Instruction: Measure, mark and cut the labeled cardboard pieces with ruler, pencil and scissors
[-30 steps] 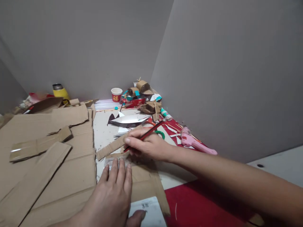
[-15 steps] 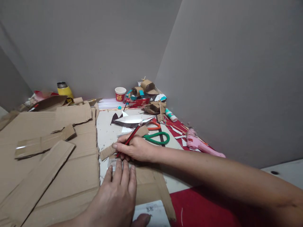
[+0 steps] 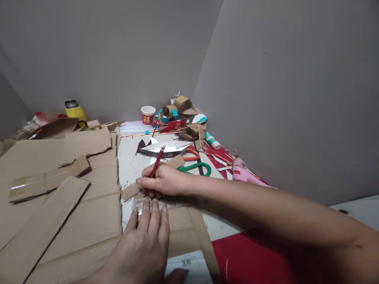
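Observation:
My right hand grips a red pencil with its tip down on a narrow cardboard strip that runs under the hand toward the far right. My left hand lies flat, fingers spread, on a brown cardboard piece at the near edge; its fingertips almost touch the right hand. A clear ruler seems to lie under those fingertips, mostly hidden. A white label sticks to the cardboard by my thumb.
Large cardboard sheets cover the left. Green-handled scissors, a pink glue gun, a folded paper boat, a red paper cup, small cardboard models and a yellow flask sit farther back. Grey walls meet behind.
My right hand slid left along the strip with the pencil, which now stands steeper. The green scissors became visible. My left hand stayed flat on the cardboard.

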Action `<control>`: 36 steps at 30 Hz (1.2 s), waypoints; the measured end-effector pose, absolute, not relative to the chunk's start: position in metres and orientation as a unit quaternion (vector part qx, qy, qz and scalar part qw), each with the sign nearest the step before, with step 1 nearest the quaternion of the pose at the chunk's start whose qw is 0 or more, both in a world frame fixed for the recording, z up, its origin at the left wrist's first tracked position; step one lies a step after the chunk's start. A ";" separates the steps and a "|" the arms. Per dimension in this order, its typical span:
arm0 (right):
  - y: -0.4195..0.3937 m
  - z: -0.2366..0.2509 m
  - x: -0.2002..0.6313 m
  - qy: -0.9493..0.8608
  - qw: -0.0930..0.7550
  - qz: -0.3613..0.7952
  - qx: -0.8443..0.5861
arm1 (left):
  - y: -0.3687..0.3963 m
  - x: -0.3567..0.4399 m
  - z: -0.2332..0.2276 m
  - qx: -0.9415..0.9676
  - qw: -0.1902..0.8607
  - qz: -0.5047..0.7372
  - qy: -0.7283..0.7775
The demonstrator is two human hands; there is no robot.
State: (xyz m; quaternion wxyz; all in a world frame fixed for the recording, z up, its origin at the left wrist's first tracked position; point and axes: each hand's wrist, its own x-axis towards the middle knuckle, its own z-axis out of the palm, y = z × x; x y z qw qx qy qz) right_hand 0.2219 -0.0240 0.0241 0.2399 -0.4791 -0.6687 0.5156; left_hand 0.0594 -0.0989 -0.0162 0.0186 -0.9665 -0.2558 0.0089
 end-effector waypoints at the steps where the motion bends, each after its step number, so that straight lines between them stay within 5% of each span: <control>1: -0.024 0.027 0.223 -0.674 0.234 0.512 -0.478 | -0.098 0.060 -0.016 -0.967 0.014 0.011 -0.256; 31: -0.040 0.040 0.271 -0.787 0.187 0.310 -0.500 | -0.096 0.060 -0.011 -0.969 0.006 0.020 -0.245; 36: -0.045 0.039 0.274 -0.749 0.202 0.372 -0.509 | -0.094 0.058 -0.011 -0.970 0.022 0.010 -0.243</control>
